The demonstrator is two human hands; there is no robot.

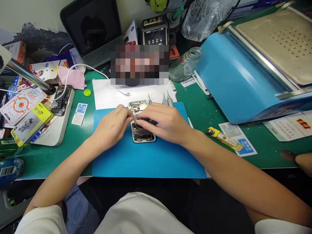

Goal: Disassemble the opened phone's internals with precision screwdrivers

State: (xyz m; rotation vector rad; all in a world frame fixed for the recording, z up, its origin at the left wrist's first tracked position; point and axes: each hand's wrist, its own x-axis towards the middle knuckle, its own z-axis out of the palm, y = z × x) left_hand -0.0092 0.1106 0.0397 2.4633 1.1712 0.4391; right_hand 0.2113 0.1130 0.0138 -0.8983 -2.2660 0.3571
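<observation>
The yellow package (pixel 32 124) at left reads "BATTERY"; print on the orange-and-white box (pixel 21 105) beside it and the small blue-and-grey card (pixel 79 114) is too small to make out.

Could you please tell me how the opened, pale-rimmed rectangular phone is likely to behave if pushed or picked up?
The opened, pale-rimmed rectangular phone is probably fragile, since its inner parts lie exposed. Lying flat, mostly on the smooth-looking blue rectangular mat, it would likely slide rather than roll. Its straight rim suggests it would lift stiffly.

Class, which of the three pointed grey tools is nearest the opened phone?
The leftmost tool, beside the phone; the other two sit farther right, close together.
</observation>
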